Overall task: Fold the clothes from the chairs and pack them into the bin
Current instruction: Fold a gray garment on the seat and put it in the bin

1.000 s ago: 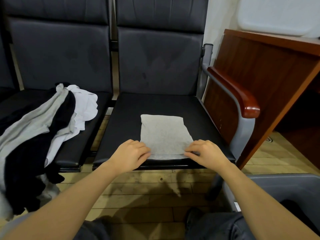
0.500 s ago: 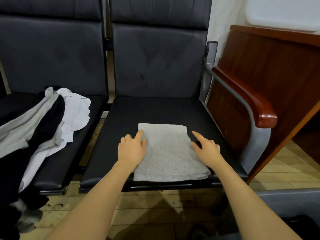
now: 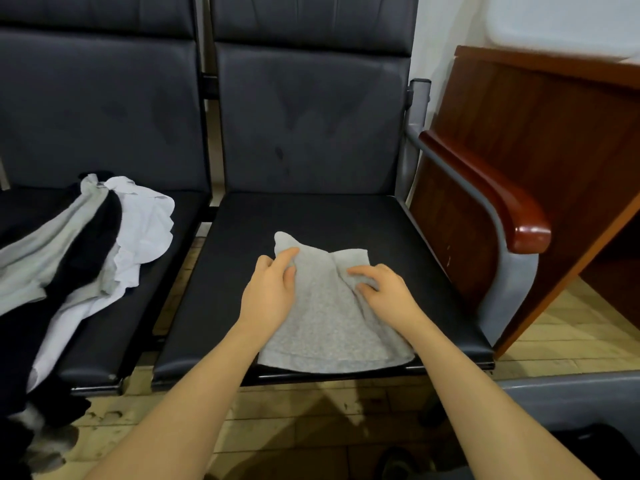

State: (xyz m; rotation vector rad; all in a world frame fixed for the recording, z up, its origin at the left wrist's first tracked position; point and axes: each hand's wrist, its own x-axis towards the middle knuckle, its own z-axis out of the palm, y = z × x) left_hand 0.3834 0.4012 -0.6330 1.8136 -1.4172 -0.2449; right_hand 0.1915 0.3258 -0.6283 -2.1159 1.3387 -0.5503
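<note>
A folded light grey garment lies on the seat of the right-hand black chair, its near edge at the seat's front. My left hand pinches the garment's far left corner, which is lifted off the seat. My right hand grips the far right part, where the fabric is bunched under the fingers. A pile of grey, black and white clothes lies on the left chair and hangs over its front edge. The grey bin shows at the lower right.
A wooden armrest on a grey metal frame borders the right chair. A reddish wooden desk stands beyond it. The floor is pale wood planks.
Both hands slid from the garment's near corners up its sides to the far edge. They now grasp that edge and have lifted it, bunching the cloth.
</note>
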